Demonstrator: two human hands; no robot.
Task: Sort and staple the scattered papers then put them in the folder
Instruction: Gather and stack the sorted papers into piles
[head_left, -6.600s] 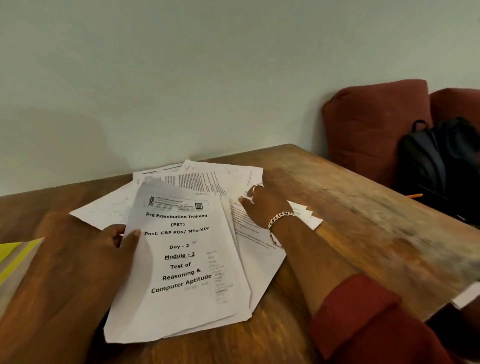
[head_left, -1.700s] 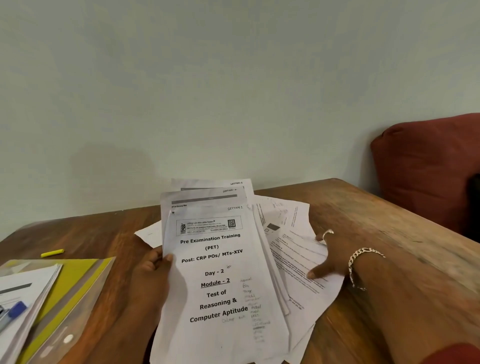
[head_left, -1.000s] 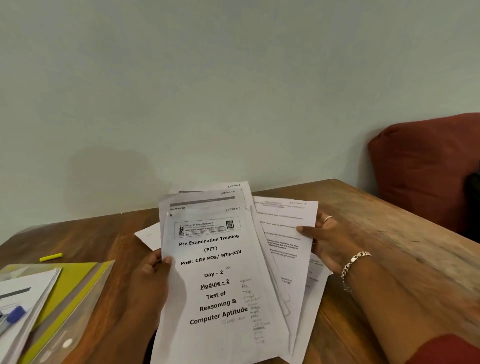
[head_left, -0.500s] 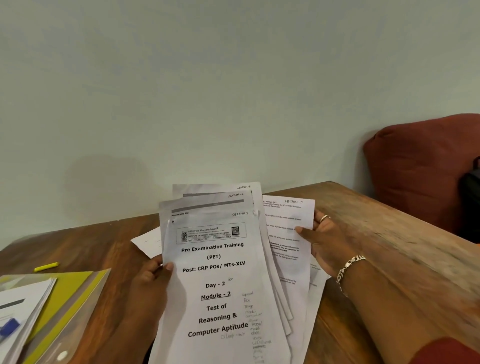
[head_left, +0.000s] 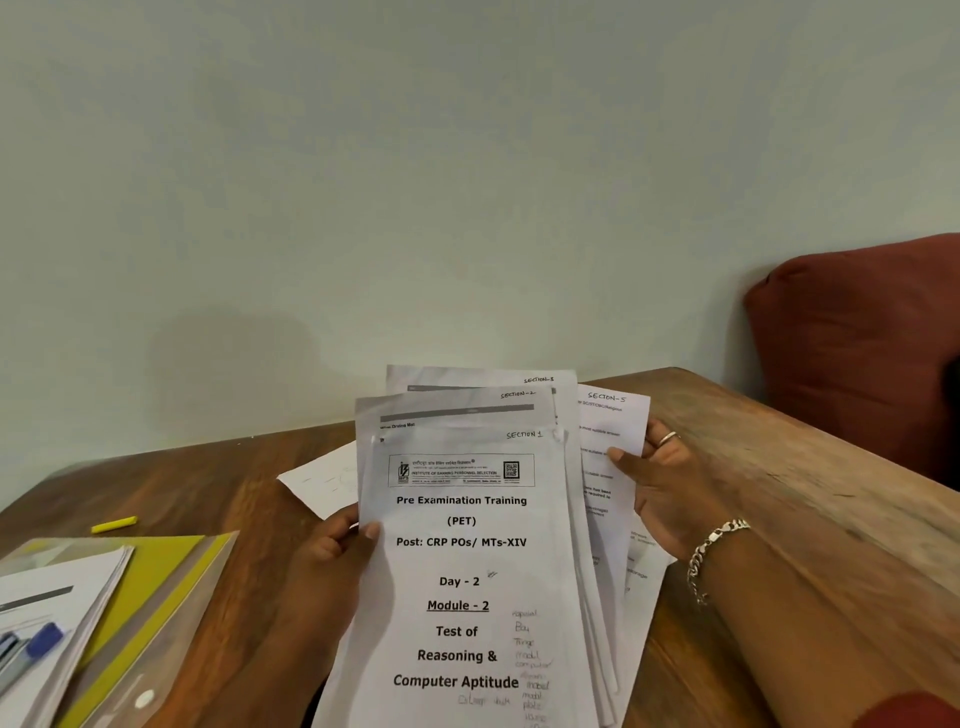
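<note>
The stack of papers (head_left: 467, 571) stands up off the wooden table (head_left: 779, 493), fanned so the top corners show Section 1, 2 and 3. Paper is light, thin and bendy, so I think it slips and flops if held loosely. The left hand (head_left: 332, 551) pinches the stack's left edge, thumb on front. The right hand (head_left: 660, 483) pinches the Section 5 sheet (head_left: 608, 441) by its right edge. More loose sheets (head_left: 322, 478) lie flat behind. The yellow folder (head_left: 150, 582) lies to the left.

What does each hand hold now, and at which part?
The left hand grips the fanned stack of section papers at its left edge. The right hand pinches the Section-5 sheet at its right edge.
</note>
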